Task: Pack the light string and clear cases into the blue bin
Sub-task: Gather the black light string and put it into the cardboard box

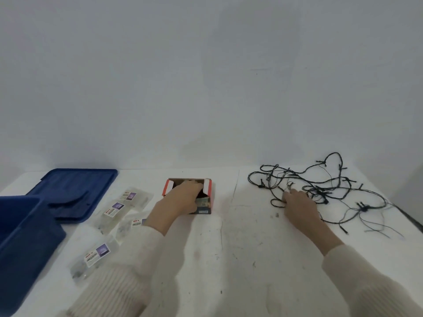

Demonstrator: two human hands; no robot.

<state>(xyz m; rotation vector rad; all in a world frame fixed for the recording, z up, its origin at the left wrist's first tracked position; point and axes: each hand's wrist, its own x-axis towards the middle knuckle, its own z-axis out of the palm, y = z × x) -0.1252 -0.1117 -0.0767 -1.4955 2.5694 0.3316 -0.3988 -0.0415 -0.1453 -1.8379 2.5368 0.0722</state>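
Gripping one red cardboard box (207, 205) mid-desk (251, 252) is the left hand (183, 200); the right hand (299, 204) touches one tangled black light string (363, 207) by the right edge, grasp unclear. Four clear cases (114, 211) lie near one blue plastic bin (27, 227), left edge.

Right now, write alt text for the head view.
A person's left hand reaches into an open cardboard box while the right hand touches a tangled dark light string on a white table. Clear cases, a blue bin and its lid lie left.
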